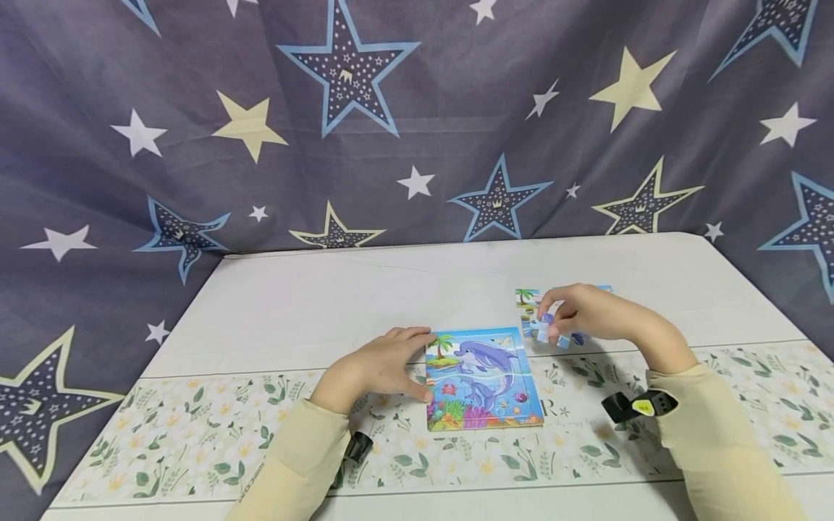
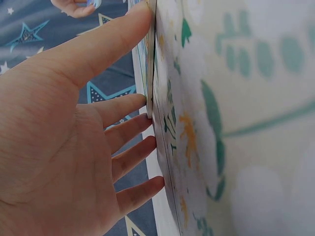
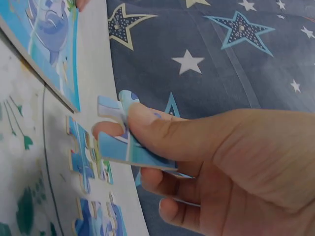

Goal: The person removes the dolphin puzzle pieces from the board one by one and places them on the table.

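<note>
A square dolphin jigsaw puzzle board (image 1: 482,416) lies flat on the table, its underwater picture showing. My left hand (image 1: 381,365) rests at the board's left side. In the left wrist view its thumb (image 2: 118,39) and fingertips touch the board's edge, with the fingers spread and fairly straight. Up and to the right of the board, my right hand (image 1: 589,315) pinches a blue jigsaw piece (image 3: 115,150) between thumb and fingers, held up off the table. Part of the piece is hidden behind the thumb. Several loose jigsaw pieces (image 3: 78,164) lie below that hand.
A white table with a floral printed band (image 1: 228,427) carries everything. A dark star-patterned cloth (image 1: 417,130) hangs behind and at the sides. Loose pieces with a palm tree (image 1: 526,297) lie behind the board's right corner, partly covered by the right hand. Black straps (image 1: 619,407) circle both wrists.
</note>
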Tool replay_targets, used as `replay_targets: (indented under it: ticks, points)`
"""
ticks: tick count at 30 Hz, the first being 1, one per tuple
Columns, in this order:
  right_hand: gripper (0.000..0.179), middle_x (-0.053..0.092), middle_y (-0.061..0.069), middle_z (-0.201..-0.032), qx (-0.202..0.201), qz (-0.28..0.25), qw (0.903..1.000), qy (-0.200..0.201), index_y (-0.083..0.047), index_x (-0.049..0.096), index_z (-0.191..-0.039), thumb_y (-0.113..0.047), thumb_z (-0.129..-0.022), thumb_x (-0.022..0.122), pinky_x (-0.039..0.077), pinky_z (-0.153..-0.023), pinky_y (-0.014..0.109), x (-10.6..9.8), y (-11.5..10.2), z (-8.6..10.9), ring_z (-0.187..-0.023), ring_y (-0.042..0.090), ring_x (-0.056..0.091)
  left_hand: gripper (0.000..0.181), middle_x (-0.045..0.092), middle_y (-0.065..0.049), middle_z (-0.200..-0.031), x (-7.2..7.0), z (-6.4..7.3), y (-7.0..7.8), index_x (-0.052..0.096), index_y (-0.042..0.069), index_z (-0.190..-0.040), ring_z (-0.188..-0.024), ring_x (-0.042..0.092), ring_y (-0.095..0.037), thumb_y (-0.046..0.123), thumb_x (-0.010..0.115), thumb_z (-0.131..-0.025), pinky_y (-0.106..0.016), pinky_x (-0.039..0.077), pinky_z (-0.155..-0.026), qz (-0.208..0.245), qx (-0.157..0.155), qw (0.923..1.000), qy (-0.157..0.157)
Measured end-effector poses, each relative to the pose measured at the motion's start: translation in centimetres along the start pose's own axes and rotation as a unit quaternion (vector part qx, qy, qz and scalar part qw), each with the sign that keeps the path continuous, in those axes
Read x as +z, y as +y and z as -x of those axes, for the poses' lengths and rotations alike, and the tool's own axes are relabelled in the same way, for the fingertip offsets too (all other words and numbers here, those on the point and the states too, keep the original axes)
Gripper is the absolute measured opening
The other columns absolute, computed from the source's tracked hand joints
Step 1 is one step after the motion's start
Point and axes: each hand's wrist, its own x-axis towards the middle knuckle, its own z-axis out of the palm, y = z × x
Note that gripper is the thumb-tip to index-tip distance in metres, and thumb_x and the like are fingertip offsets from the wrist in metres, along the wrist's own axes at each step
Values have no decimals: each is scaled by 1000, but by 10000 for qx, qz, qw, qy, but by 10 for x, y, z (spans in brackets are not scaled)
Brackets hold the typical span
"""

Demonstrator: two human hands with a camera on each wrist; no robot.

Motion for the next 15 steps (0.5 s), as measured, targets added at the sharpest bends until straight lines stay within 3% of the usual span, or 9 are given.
replay_targets:
  ticks: [7, 15]
  points:
    - [13, 71, 2, -78, 35, 64, 9997, 222, -1, 63, -108, 1, -95, 61, 48, -63, 31, -8, 9, 5, -70, 18, 63, 95, 24, -3, -162, -1, 0, 0, 31, 15, -157, -148, 22, -27, 45, 80, -81, -53, 24, -117, 38, 37, 10000, 3]
    - [15, 72, 3, -88, 100, 242, 9990, 372, 0, 65, -109, -1, -94, 64, 53, -68, 37, -14, 19, 10, -78, 18, 66, 95, 25, -3, -162, 0, 0, 0, 32, 14, -156, -147, 22, -27, 45, 81, -80, -53, 24, -117, 72, 62, 10000, 26]
